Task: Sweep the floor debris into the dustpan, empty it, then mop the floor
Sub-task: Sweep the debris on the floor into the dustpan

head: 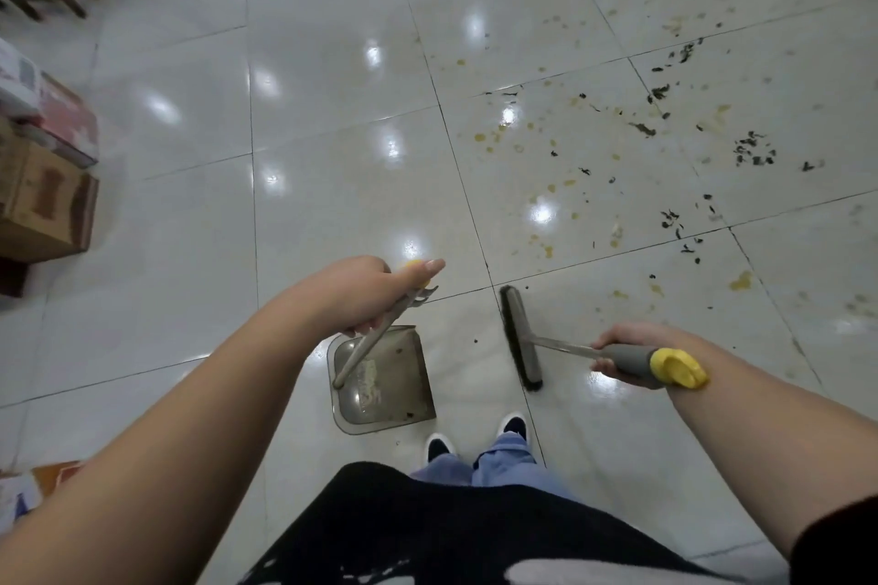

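Left hand (366, 295) fingers curled round long grey handle of grey plastic dustpan (385, 387); thumb laid straight along top. Dustpan sits flat on glossy white tiled floor (190, 252) just ahead of shoes; inside only pale smudges, few dark specks. Right hand (617, 354) grips grey, yellow-capped handle of black-bristled broom (520, 337), head on floor just right of dustpan. Farther right: scattered dark debris (753, 152), yellowish stains (741, 281). Far left: stacked cardboard boxes (47, 200).
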The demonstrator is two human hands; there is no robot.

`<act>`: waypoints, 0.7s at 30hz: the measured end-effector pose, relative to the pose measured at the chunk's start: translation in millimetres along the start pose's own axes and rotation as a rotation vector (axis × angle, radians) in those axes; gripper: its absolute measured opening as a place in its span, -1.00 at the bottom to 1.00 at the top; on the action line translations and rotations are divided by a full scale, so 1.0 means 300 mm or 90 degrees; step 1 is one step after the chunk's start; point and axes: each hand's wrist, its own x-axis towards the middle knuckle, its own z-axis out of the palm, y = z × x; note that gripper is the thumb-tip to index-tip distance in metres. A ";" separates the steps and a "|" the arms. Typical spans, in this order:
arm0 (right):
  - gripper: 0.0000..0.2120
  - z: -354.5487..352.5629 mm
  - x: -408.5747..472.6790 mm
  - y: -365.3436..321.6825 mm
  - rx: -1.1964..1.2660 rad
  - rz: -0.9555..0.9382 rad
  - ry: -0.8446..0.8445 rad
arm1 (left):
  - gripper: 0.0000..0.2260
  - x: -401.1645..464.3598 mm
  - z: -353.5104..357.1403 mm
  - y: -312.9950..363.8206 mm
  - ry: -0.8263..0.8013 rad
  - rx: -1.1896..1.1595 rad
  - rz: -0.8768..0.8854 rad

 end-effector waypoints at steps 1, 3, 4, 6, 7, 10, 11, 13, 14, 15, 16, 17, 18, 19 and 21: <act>-0.89 0.011 -0.003 -0.001 -0.010 0.001 0.006 | -0.37 0.000 -0.004 -0.002 -0.007 -0.006 0.000; -0.87 0.046 -0.016 0.008 -0.027 0.003 0.018 | -0.37 0.000 -0.010 -0.006 -0.031 -0.031 -0.002; -0.84 0.067 -0.022 0.022 -0.026 0.006 0.021 | -0.37 -0.001 -0.010 -0.007 -0.043 -0.042 -0.003; -0.82 0.117 -0.033 0.063 0.017 0.022 -0.003 | -0.38 -0.002 -0.004 -0.010 -0.055 -0.050 -0.004; -0.83 0.144 -0.038 0.083 0.062 0.032 -0.020 | -0.38 -0.002 -0.001 -0.012 -0.058 -0.049 -0.006; -0.79 0.212 -0.044 0.114 0.207 0.018 -0.044 | -0.34 -0.006 -0.003 -0.018 -0.070 -0.047 -0.022; -0.79 0.231 -0.049 0.112 0.221 0.003 -0.039 | -0.33 -0.009 -0.008 -0.019 -0.069 -0.048 -0.026; -0.84 0.265 -0.062 0.112 0.200 -0.017 -0.032 | -0.30 -0.015 -0.013 -0.018 -0.055 -0.020 -0.026; -0.86 0.278 -0.068 0.117 0.180 -0.020 -0.043 | -0.30 -0.017 -0.012 -0.014 -0.047 0.004 -0.025; -0.86 0.289 -0.074 0.123 0.166 -0.022 -0.060 | -0.30 -0.018 -0.010 -0.006 -0.042 0.025 -0.021; -0.84 0.297 -0.079 0.131 0.166 -0.022 -0.079 | -0.31 -0.016 -0.007 0.005 -0.040 0.038 -0.015; -0.82 0.301 -0.085 0.141 0.190 -0.014 -0.101 | -0.32 -0.012 -0.001 0.017 -0.040 0.040 -0.010; -0.80 0.303 -0.094 0.149 0.242 -0.001 -0.125 | -0.33 -0.008 0.009 0.031 -0.042 0.035 -0.008; -0.77 0.300 -0.100 0.157 0.304 0.008 -0.151 | -0.34 -0.005 0.022 0.046 -0.046 0.028 -0.009; -0.65 0.286 -0.096 0.169 0.421 0.002 -0.197 | -0.36 0.006 0.049 0.074 -0.062 0.013 -0.012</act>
